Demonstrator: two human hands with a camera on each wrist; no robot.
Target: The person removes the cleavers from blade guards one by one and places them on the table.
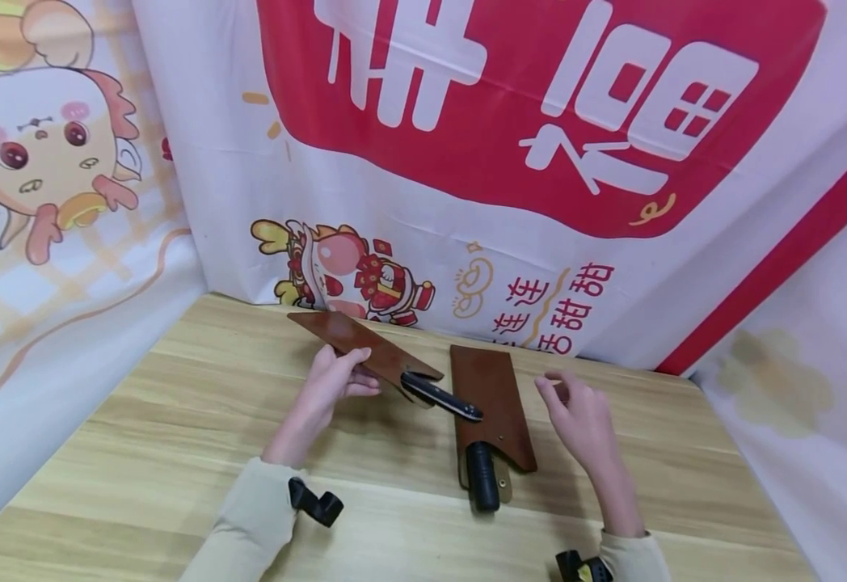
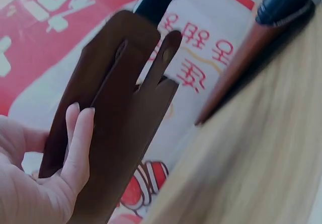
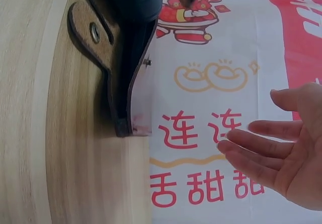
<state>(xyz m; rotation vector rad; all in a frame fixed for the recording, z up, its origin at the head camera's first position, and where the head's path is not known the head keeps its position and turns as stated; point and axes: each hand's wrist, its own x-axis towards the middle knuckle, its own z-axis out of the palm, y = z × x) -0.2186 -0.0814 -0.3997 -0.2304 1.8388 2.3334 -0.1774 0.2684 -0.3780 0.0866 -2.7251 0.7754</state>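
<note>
My left hand grips a long brown leather sheath, tilted above the table. A knife's black riveted handle sticks out of its lower right end, passing over a second brown sheath in the head view. From close up, the left thumb and fingers hold the sheath's sides, and its strap hangs loose. The second sheath lies on the table with a thick black handle at its near end; its snap strap stands undone. Right of it hovers my right hand, fingers loosely extended, holding nothing.
The wood-grain table extends under both sheaths. A white cloth with a red printed panel hangs along its back edge, and another printed cloth hangs at the left. A black camera mount sits on the left wrist.
</note>
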